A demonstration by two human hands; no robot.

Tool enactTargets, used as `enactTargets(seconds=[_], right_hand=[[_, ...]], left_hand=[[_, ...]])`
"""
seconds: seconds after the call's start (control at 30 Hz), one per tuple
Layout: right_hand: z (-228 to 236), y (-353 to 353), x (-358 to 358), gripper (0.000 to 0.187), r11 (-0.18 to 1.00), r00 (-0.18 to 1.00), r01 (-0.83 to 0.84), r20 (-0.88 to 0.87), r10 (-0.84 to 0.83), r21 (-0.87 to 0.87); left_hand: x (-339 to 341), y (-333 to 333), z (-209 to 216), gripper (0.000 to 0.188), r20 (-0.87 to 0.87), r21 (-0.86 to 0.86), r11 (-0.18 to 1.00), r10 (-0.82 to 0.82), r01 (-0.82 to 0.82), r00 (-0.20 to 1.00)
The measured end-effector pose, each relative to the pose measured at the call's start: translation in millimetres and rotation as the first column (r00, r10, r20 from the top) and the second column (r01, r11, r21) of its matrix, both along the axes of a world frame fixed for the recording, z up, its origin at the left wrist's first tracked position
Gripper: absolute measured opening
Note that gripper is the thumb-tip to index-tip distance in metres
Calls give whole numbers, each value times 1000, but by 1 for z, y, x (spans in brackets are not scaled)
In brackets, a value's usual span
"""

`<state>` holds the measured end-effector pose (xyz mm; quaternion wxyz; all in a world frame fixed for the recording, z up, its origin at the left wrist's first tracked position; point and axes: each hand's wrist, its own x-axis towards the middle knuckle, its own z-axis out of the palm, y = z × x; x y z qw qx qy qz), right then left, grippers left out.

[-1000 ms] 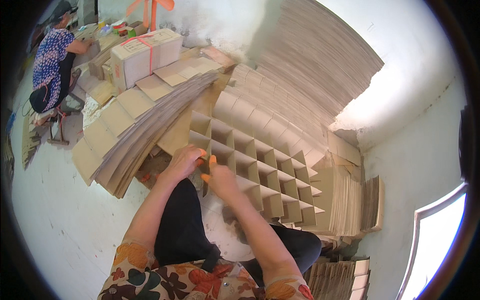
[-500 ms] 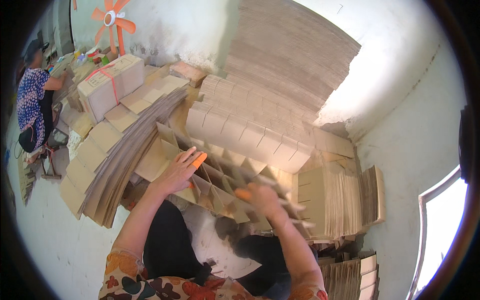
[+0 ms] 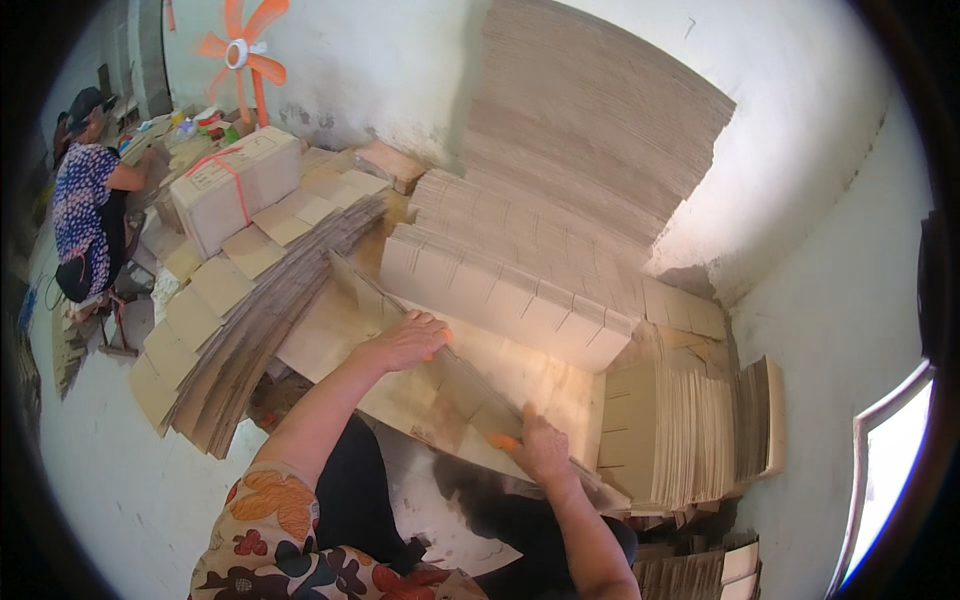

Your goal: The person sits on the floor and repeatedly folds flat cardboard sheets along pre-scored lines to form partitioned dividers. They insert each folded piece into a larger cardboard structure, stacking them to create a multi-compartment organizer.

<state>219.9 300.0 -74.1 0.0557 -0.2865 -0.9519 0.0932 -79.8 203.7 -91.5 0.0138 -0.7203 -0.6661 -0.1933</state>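
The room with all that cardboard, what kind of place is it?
Probably a small cardboard workshop. You can see a tall stack of cardboard sheets, slotted cardboard pieces lined up in front, and a long cardboard piece held by the person's left hand and right hand.

Divider (image 3: 477, 392) matt cardboard; sleeve (image 3: 275, 508) cloth; fan (image 3: 237, 54) smooth plastic.

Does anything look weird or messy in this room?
Yes. The orange fan shows no cage around its blades, so they look bare. The cardboard stack to the left of the left hand slumps sideways in uneven steps instead of standing straight. Low on the back wall are dark, blotchy stains.
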Motion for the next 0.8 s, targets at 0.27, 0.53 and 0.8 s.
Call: enactTargets(seconds=[0.27, 0.53, 0.8], right_hand=[[83, -29, 11, 21, 992, 986, 39, -166, -18, 123], [149, -27, 90, 21, 709, 916, 244, -397, 56, 662], [54, -9, 216, 29, 754, 934, 351, -270, -236, 555]], left_hand=[[0, -37, 80, 20, -255, 63, 998, 11, 5, 967], [-3, -184, 154, 49, -644, 344, 877, 480, -336, 595], [-127, -261, 49, 19, -415, 86, 528, 790, -845, 451]])
